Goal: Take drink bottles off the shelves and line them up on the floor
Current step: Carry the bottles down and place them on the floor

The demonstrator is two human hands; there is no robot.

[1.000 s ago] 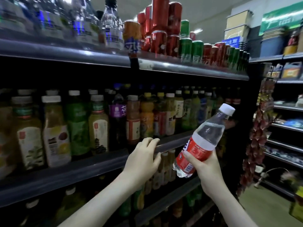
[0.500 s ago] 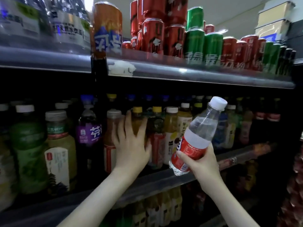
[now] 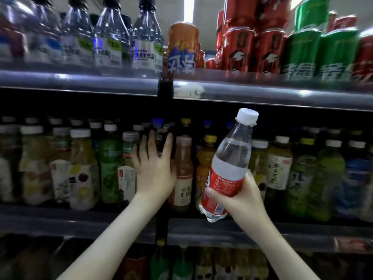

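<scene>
Left grip (image 3: pixel 155 170) and right grip (image 3: pixel 240 197) are bare, on slender bare forearms (image 3: pixel 113 235).

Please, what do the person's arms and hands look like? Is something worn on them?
Both arms are bare as far as the view shows: no sleeve on the left forearm or the right forearm. The left hand and the right hand have no glove, and no ring, watch or bracelet is visible.

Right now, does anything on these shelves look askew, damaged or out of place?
One thing: a ragged white patch on the top shelf's front rail, just right of the black upright, looks like a torn price tag. Everything shelved looks upright; only the clear red-labelled bottle tilts, held in the right hand.
</scene>
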